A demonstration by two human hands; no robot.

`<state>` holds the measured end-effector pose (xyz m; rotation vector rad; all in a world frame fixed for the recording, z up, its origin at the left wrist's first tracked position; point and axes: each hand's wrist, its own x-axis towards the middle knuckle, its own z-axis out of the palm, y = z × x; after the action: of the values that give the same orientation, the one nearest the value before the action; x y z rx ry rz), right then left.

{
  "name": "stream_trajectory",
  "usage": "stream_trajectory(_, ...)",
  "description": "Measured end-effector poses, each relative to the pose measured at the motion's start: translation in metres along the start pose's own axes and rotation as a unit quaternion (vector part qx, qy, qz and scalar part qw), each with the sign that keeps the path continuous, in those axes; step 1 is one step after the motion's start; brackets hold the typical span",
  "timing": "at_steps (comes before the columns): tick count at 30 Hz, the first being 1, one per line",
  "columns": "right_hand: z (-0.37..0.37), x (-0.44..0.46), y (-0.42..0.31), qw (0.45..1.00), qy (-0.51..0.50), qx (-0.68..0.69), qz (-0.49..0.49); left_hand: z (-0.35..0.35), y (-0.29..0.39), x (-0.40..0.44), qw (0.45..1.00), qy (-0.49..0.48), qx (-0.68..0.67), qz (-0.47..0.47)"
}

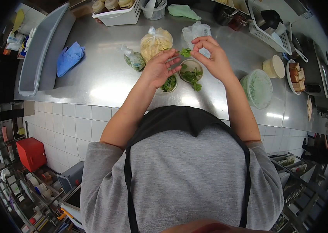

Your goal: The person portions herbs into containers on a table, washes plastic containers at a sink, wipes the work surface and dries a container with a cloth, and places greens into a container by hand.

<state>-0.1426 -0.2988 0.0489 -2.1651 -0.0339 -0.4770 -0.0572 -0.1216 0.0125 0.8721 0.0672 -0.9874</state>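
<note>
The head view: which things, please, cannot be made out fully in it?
All in the head view:
Left bowl: partly hidden by the left hand.
Sprig: too small to tell its kind.
Clear bag: its near part is hidden by the right hand.
Basket: its far side is cut off by the top edge.

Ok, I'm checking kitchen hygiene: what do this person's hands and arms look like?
The left hand and right hand are ungloved; the forearms are bare. Short grey sleeves end near the elbows, with a black apron over the shirt.
</note>
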Motion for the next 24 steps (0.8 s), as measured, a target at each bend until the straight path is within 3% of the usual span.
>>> stream_trajectory(7, -0.002, 0.004, 0.005, 0.995, 0.072, 0.054, 0.043, 0.002, -0.002, 0.003, 0.998, 0.045, -0.022, -0.024)
stream_trajectory(15, 0.006, 0.015, -0.009, 0.994, 0.013, -0.048, -0.093, 0.003, -0.003, 0.0, 1.0, 0.009, 0.014, -0.015)
stream_trajectory(16, 0.004, 0.015, -0.01, 0.994, 0.013, -0.048, -0.094, 0.007, 0.0, -0.003, 0.99, -0.037, 0.134, 0.012)
stream_trajectory(17, 0.002, 0.015, -0.011, 0.992, -0.058, -0.064, -0.095, 0.009, 0.002, -0.005, 0.963, -0.082, 0.252, 0.038)
stream_trajectory(18, 0.0, 0.014, -0.011, 0.984, -0.13, -0.08, -0.096, 0.008, 0.003, -0.005, 0.964, -0.082, 0.252, 0.037)
stream_trajectory(20, -0.007, 0.014, -0.014, 0.982, -0.144, -0.074, -0.093, 0.005, 0.007, -0.003, 0.909, -0.104, 0.391, 0.101)
stream_trajectory(24, -0.012, 0.01, -0.012, 0.981, -0.173, -0.038, -0.074, 0.003, 0.017, -0.003, 0.917, -0.119, 0.374, 0.075)
